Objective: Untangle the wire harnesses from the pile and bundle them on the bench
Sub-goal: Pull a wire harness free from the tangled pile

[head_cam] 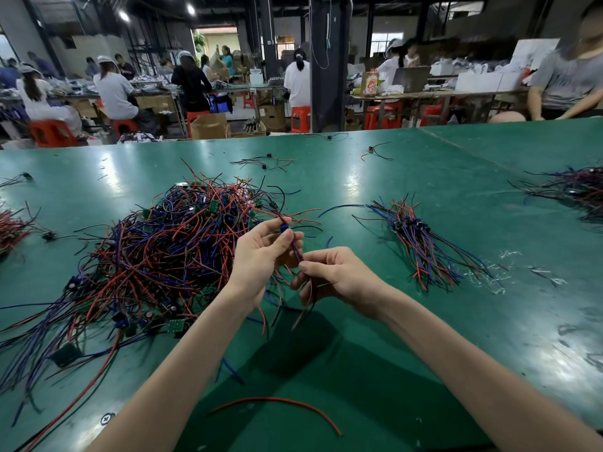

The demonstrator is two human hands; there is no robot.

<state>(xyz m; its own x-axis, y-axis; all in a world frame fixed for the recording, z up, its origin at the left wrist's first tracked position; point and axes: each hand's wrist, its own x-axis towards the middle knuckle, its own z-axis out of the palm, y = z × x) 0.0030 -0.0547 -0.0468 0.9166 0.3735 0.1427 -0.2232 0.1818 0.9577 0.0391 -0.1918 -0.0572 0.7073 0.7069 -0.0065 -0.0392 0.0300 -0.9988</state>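
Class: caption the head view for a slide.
A wire harness held in the left hand and right hand over the bench, between tangled pile and sorted bundle.

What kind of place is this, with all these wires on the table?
Most likely a factory hall for assembling wiring. A tangled pile of wires lies on a long green bench, a sorted bundle lies to its right, and workers sit on red stools at other benches behind.

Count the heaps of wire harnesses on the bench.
4: tangled pile left of the left hand, sorted bundle right of the right hand, right-edge heap, left-edge heap. More may lie outside view.
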